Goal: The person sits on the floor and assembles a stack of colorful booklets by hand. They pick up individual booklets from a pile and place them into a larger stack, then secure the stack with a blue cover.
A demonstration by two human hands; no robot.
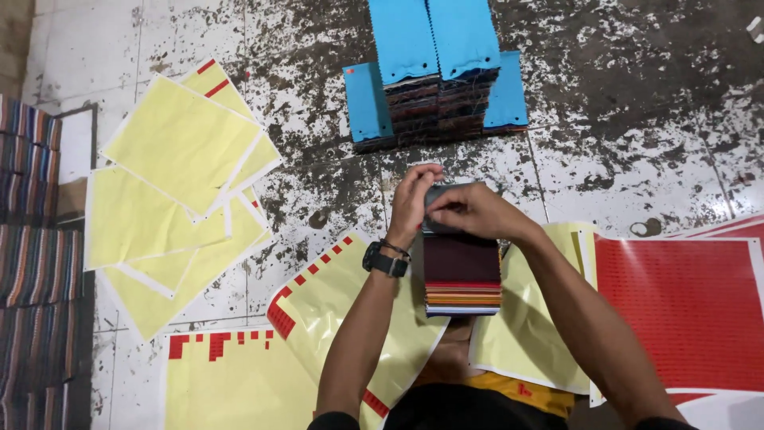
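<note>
Near the middle of the stained, speckled concrete floor [637,119], both hands meet at the far end of a thick stack of fabric swatches with a maroon top piece [461,271]. The stack's long axis runs near to far, straight out from the person. The left hand [412,201], watch-strapped, pinches the far-left corner; the right hand [469,211] curls over the far edge, fingers closed on it. Further off lies a blue-topped swatch pile [436,76]; pale yellow backing sheets [175,183] lie scattered left.
</note>
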